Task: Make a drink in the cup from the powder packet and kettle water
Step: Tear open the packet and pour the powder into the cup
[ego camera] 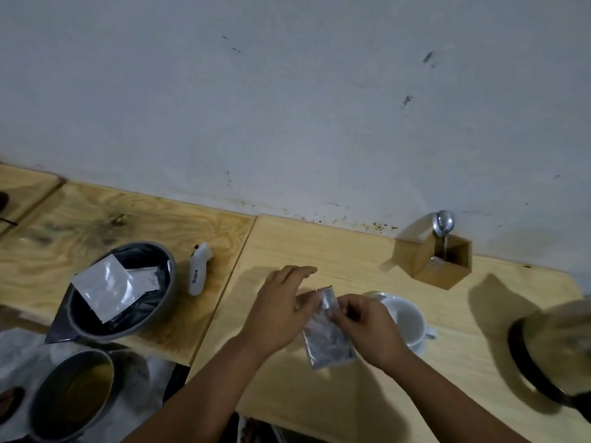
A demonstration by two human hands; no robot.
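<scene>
A crinkled, silvery foil powder packet [327,334] was held above the pale plywood table [351,251], just left of the cup [404,318]. Its upper edge was pinched by the right hand [364,324], fingers closed on the foil; the left hand [278,310] was pressed against the packet's left side with its fingers extended and loose, and whether the foil was gripped there could not be told. Motion blur softened the packet's top, so it could not be made out whether it was torn. The smooth white cup was set on a white saucer [419,345], partly hidden behind the right hand. A dark, rounded kettle [550,350] was cut off by the right edge and blurred. A metal spoon [443,225] was stood in an angular wooden holder [428,260] by the wall. To the left, flat foil sachets [108,289] were piled in a round grey bowl [160,302], with a small white device [198,266] beside it. A second grey container [67,398] was seen at lower left. The table was butted against a scuffed, stained grey-white wall [287,107].
</scene>
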